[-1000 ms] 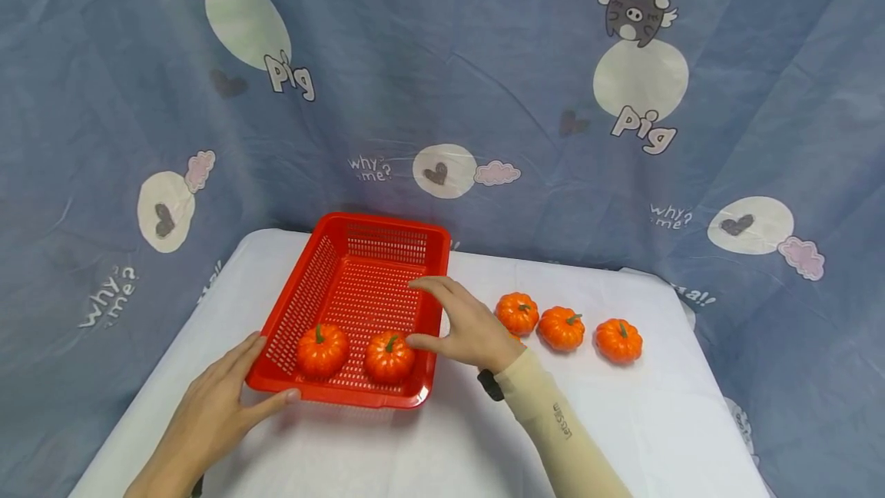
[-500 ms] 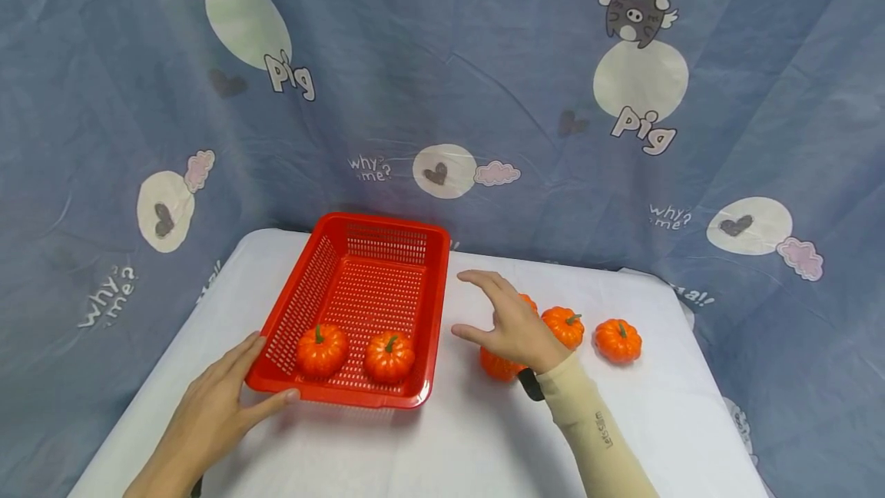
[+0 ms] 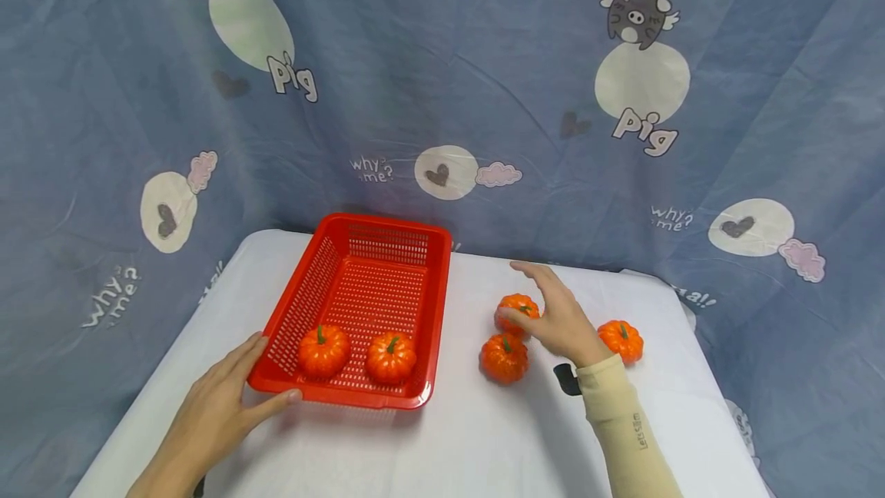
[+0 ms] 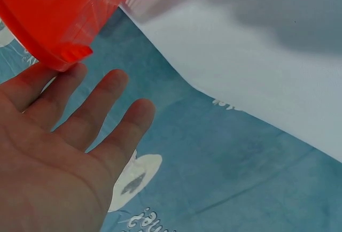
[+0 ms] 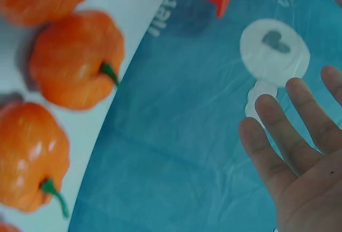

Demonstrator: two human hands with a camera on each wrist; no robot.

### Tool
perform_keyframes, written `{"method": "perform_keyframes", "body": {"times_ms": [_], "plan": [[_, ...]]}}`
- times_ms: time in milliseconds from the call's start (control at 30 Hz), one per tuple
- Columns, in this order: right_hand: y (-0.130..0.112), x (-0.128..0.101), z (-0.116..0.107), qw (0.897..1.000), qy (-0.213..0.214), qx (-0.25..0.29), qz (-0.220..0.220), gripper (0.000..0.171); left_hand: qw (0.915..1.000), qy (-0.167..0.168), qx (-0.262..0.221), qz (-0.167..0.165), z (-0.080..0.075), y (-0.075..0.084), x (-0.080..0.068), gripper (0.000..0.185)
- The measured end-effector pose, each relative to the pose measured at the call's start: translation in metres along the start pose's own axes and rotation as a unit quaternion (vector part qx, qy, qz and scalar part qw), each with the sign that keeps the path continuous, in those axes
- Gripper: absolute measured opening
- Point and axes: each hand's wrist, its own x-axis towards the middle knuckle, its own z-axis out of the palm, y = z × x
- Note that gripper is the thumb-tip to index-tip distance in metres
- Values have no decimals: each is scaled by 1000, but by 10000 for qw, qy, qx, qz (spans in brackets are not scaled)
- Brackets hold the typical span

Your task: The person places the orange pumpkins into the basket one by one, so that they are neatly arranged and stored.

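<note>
In the head view a red plastic basket holds two small orange pumpkins with green stems, the left pumpkin and the right pumpkin. My left hand lies at the basket's near left corner, fingers and thumb extended. The left wrist view has its fingertips against the red rim. Held over the row of pumpkins on the right, my right hand is spread and holds nothing. It hides one pumpkin in the head view; the right wrist view shows a pumpkin beside another pumpkin.
Left of the right hand, a back pumpkin and a front pumpkin stand close together. Another pumpkin is right of that wrist. A white cloth covers the table. Behind hangs a blue patterned curtain.
My right hand has moved right, from over the basket's right side to above the pumpkins on the table. The left hand and the basket have stayed in place.
</note>
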Motion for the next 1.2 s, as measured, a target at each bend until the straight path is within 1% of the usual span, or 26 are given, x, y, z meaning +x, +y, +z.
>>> {"method": "perform_keyframes", "body": {"times_ms": [100, 200, 400, 500, 633, 967, 1200], "plan": [[10, -3, -7, 9998, 179, -80, -87, 73, 10000, 14, 1, 6, 0, 0, 0, 125], [19, -7, -12, 9994, 327, -112, -43, 73, 10000, 17, -5, 2, 0, 0, 0, 125], [36, -20, -24, 9982, 453, -35, 392, 70, 10000, -25, -17, -42, 1, 0, 0, 125], [46, -27, -29, 9973, 511, -17, 528, 69, 10000, -24, -15, -42, 1, 0, 0, 125], [61, -39, -36, 9951, 644, -121, 747, 69, 10000, -12, -17, -45, 0, 0, -1, 124], [89, -65, -52, 9855, 950, -324, 1367, 71, 10000, 54, -45, -11, -1, 1, -2, 122], [99, -77, -63, 9750, 895, -386, 1999, 82, 10000, 15, -43, -26, 0, 1, -1, 123]]}}
